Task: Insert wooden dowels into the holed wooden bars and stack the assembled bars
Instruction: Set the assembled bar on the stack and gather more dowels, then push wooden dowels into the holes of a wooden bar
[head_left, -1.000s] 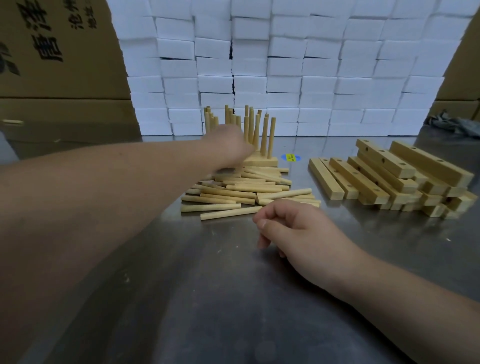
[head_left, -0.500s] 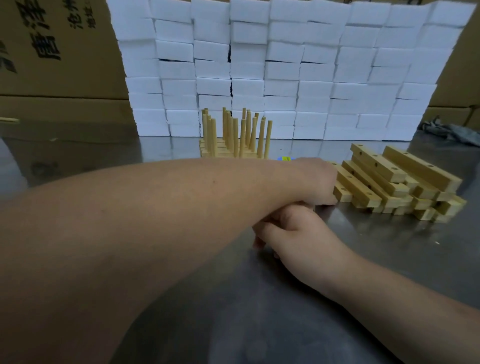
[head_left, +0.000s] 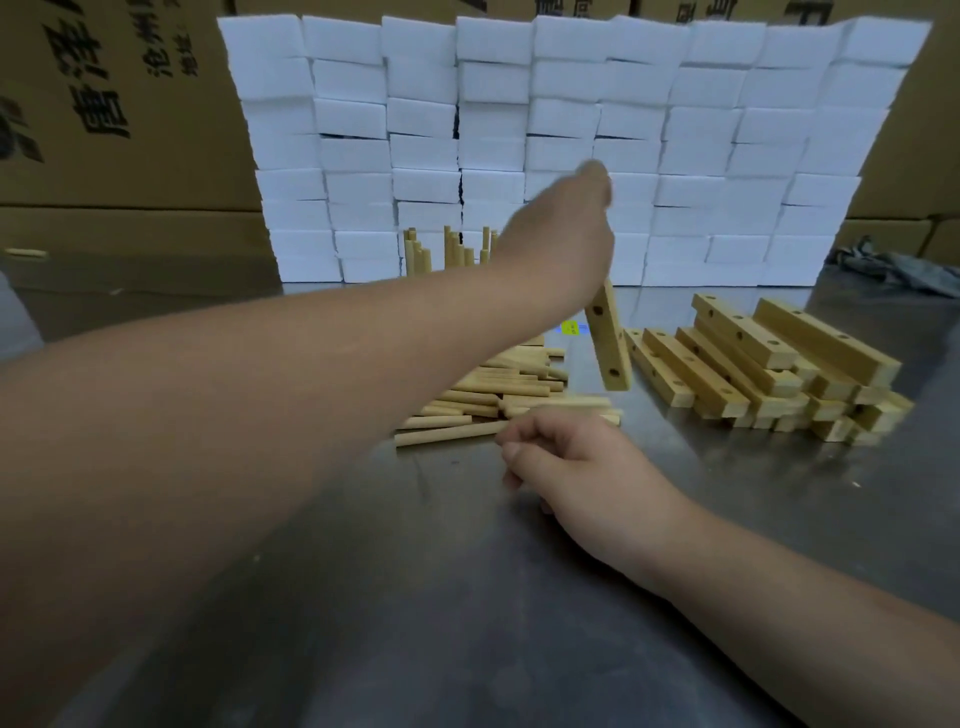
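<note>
My left hand (head_left: 566, 234) is raised over the table and grips the upper end of a holed wooden bar (head_left: 609, 343), which hangs nearly upright above the table. A pile of loose wooden dowels (head_left: 498, 395) lies in the middle. My right hand (head_left: 571, 462) rests on the table at the pile's near edge, fingers curled; whether they hold a dowel is hidden. To the right lies a heap of holed wooden bars (head_left: 753, 364). Behind my left arm stand assembled bars with upright dowels (head_left: 447, 252), partly hidden.
A wall of white foam blocks (head_left: 571, 130) runs along the back of the steel table (head_left: 415, 597). Cardboard boxes (head_left: 104, 104) stand at the left and right. A grey cloth (head_left: 898, 270) lies at the far right. A stray dowel (head_left: 26, 253) lies far left.
My left hand went from the assembled stack to the bar heap, took one bar and lifted it up and leftward. My right hand stayed by the dowels.
</note>
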